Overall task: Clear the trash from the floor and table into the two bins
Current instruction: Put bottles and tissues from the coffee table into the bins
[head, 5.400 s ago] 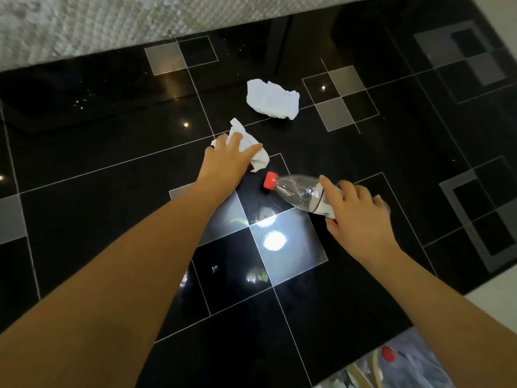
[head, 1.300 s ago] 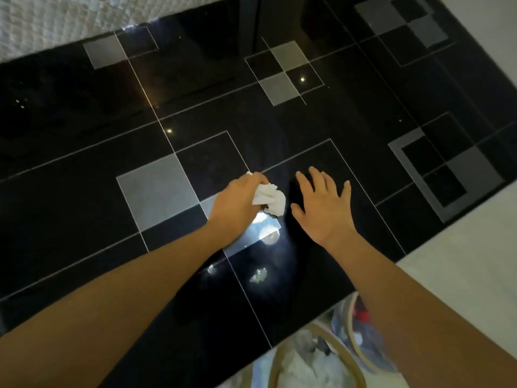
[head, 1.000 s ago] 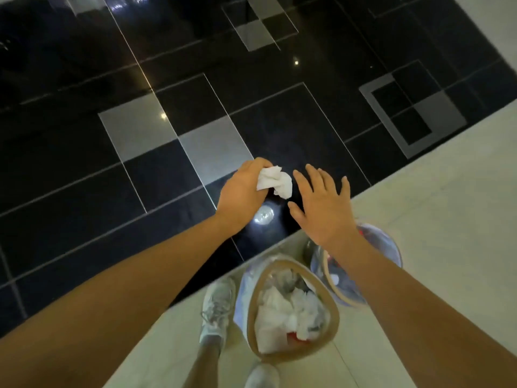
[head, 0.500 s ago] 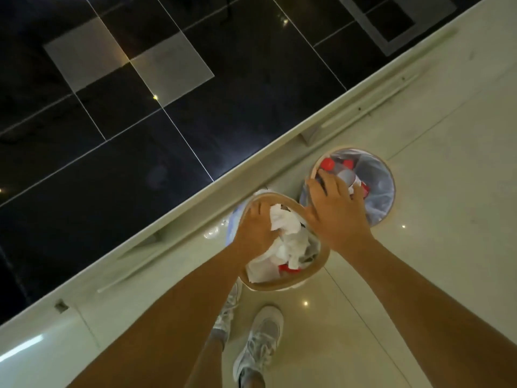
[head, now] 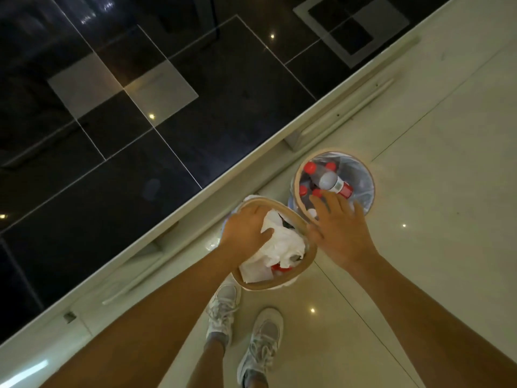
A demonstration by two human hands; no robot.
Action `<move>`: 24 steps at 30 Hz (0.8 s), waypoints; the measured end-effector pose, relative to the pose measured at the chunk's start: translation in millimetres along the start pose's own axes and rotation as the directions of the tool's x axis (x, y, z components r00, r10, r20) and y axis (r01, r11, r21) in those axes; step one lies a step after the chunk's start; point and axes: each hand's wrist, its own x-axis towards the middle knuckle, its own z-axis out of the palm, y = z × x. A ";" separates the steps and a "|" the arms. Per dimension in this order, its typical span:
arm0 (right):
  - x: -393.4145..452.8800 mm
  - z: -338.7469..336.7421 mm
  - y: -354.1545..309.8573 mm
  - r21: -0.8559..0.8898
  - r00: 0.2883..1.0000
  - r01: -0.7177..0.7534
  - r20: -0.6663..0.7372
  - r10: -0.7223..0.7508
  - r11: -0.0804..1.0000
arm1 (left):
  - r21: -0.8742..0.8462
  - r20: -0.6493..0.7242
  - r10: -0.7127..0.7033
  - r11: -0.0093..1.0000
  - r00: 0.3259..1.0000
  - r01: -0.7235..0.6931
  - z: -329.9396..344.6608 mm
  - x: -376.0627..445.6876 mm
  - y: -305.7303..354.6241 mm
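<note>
Both hands now hang over the bins beside the desk, no longer above its black top.
Left hand fingers pinch tissue inside the paper bin; at two o'clock, right hand fingers spread, released, over the bottle bin.

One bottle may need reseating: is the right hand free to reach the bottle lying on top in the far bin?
Probably yes: the right hand is empty, hovering at that bin's rim, nothing covering the bottle.
</note>
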 end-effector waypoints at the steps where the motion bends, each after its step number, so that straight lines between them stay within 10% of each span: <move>1: -1.2 -9.3 2.1 0.011 0.999 -0.001 -0.034 0.001 1.000 | 0.034 -0.052 0.026 0.999 0.998 -0.024 -16.3 -1.0 5.8; 13: -89.7 -204.7 -6.6 0.178 0.916 -0.033 -0.389 0.102 0.983 | 0.109 -0.384 0.101 0.992 0.918 -0.064 -230.5 -98.9 129.6; 24: -239.5 -338.4 -7.7 0.288 0.907 -0.138 -0.348 0.238 0.948 | 0.028 -0.486 0.216 0.972 0.847 -0.231 -326.6 -242.4 254.1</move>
